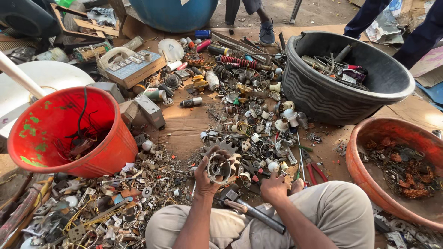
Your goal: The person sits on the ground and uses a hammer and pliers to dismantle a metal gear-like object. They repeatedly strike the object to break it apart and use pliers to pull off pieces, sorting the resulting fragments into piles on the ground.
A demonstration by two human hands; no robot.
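Cardboard on the ground is strewn with scrap. Left hand grips a round metal ring part, which looks heavy, stiff and sharp-edged, best held by its rim. Right hand rests curled, holding nothing that I can tell. A hammer lies below them; the red bucket crowds the left.

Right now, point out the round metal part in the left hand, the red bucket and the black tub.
round metal part [218, 168], head view, on its ring face.
red bucket [121, 138], head view, on its outer wall.
black tub [318, 94], head view, on its ribbed outer wall.
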